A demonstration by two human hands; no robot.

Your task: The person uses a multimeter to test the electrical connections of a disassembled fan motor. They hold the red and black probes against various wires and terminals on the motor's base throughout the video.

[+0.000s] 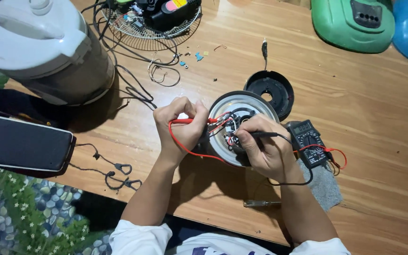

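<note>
Two probes are already on the opened round base point(242, 126) mid-surface: your left hand point(181, 123) fingers pinch the red probe point(195, 121), your right hand point(265, 152) the black probe point(260, 134); reassembly remains.

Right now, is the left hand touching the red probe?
Touching. The head view shows the left hand pinching the red probe between its fingers, tip toward the round metal base.

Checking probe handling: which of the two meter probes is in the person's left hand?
The red probe, pinched in the left hand; the black probe is in the right hand.
</note>
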